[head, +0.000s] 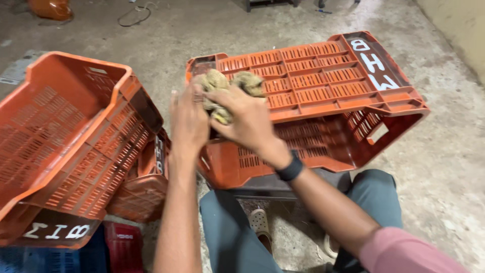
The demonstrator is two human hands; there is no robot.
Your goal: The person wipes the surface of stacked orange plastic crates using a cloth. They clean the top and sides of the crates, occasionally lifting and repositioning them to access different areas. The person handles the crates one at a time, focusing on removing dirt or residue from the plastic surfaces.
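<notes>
Both hands meet over the near corner of an overturned orange crate (323, 76). Left hand (188, 121) is seen from the back, fingers pointing up and curled onto a wad of tan, fibrous scrubbing material (225, 88); the right hand (247, 119) closes over the same wad from the other side, thumb and fingers wrapped around its lower part. So the wad is gripped between the two hands, and its upper lumps stick out above the fingers, right against the slotted bottom of the crate. A dark band (290, 168) sits on the right wrist, and a pink sleeve (409, 253) shows at the lower right edge.

That crate lies upside down and tilted, its open side facing down toward the person's lap, resting on a dark low stand (262, 188). White painted marks run along its far rim. Below it are the person's knees in grey-blue trousers (227, 232) and a pale sandal (260, 221).

To the left, well apart from the hands, a second orange crate (65, 131) leans on its side, open face up and left, with another orange crate (144, 187) tucked under it. A blue crate (50, 258) shows at the bottom left corner. All of it stands on a rough concrete floor (444, 167).
</notes>
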